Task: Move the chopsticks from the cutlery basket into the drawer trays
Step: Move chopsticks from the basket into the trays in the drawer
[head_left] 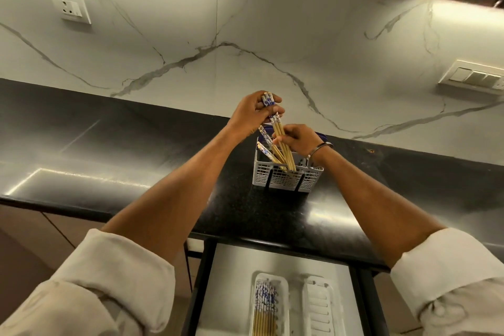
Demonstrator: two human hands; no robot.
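Both hands grip slender bamboo chopsticks above gridded plastic basket.

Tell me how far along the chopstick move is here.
Partly done. The left tray in the open drawer already holds a row of chopsticks; the right tray looks bare. Both hands, left hand and right hand, grip a bundle still standing in the basket. A few loose chopsticks remain there.

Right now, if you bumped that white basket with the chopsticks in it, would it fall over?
Possibly. The cutlery basket looks like thin, light plastic mesh, and the chopsticks lean out above its rim, so a knock up there might tip it. Its wide flat base on the counter should help.
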